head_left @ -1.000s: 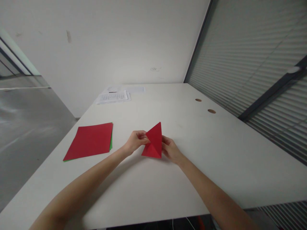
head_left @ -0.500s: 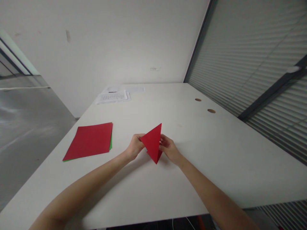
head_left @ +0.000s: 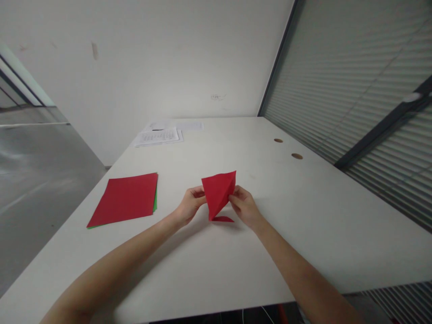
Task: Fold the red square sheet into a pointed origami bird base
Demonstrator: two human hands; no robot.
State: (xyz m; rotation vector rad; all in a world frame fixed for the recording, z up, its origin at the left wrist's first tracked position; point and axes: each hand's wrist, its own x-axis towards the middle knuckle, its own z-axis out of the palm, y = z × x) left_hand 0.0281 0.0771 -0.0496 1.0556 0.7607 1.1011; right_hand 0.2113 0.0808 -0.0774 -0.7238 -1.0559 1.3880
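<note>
A folded sheet of red paper (head_left: 218,191) stands up from the table between my two hands, one of its flaps spread into a wide, creased face. My left hand (head_left: 192,204) pinches its left edge, some fingers hidden behind the paper. On the opposite side, my right hand (head_left: 247,207) grips the right edge between thumb and fingers. A narrow red flap lies low near the tabletop, below the raised part.
To the left lies a stack of red and green paper sheets (head_left: 126,200). Printed white papers (head_left: 158,136) rest at the far left of the white table (head_left: 216,270). Two round cable holes (head_left: 297,156) and a window blind (head_left: 354,81) are on the right.
The raised flap of the red paper has opened from a narrow pointed triangle into a wider face with a broad top edge. Both hands stay on the paper, with small shifts.
</note>
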